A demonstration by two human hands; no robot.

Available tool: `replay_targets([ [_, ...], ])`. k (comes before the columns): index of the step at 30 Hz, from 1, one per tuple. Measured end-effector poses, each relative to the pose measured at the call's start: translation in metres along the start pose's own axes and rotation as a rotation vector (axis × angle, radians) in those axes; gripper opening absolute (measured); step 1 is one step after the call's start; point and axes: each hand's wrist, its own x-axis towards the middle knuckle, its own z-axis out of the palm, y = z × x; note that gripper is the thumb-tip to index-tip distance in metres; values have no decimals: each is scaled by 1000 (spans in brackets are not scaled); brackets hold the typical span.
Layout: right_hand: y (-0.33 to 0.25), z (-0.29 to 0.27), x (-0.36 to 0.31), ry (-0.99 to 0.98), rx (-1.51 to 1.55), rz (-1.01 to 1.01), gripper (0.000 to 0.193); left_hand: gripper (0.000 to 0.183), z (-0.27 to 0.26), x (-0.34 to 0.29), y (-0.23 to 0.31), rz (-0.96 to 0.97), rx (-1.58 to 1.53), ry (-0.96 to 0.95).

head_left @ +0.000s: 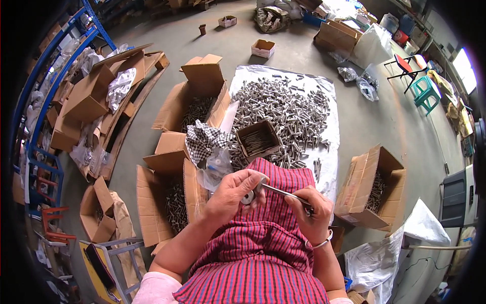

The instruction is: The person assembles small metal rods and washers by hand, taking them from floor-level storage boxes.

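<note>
Over my lap, covered by a red and blue striped apron (263,253), both hands meet at chest height. My left hand (230,195) is closed, pinching a round metal washer (261,183) between thumb and finger. A second washer-like disc (247,197) with a hole shows lower against its fingers. My right hand (313,209) wraps round a slim metal rod (283,192), whose far end reaches the pinched washer. Whether the rod passes through the washer I cannot tell. Ahead, a heap of metal bolts (283,109) covers a white sheet (326,164), with a small open box (258,137) of thin metal pieces standing among them.
Open cartons of metal parts stand on my left, one far (217,109) and one near (147,202). Another carton (354,192) is at right. A checkered cloth (205,142) lies between left cartons and heap. A blue rack (48,109), pallet (134,116) and green stool (426,93) stand farther off.
</note>
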Motion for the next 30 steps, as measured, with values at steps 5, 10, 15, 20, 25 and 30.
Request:
replay_targets([
  [5, 4, 2, 2, 33, -21, -123, 15, 30, -1, 3, 2, -6, 7, -3],
  [10, -2, -11, 0, 19, -48, -204, 16, 33, 7, -2, 3, -38, 30, 12],
  [15, -1, -19, -2, 19, -19, -178, 16, 34, 3, -3, 4, -68, -20, -15],
  [20, 0, -14, -2, 29, -34, -172, 18, 30, 6, -4, 4, -56, -25, -29],
  [25, 2, -9, -1, 33, -33, -184, 19, 27, 4, -1, 2, -61, -37, -31],
  [30, 3, -7, -1, 53, -37, -206, 17, 24, 5, 0, 3, -62, -60, -36],
])
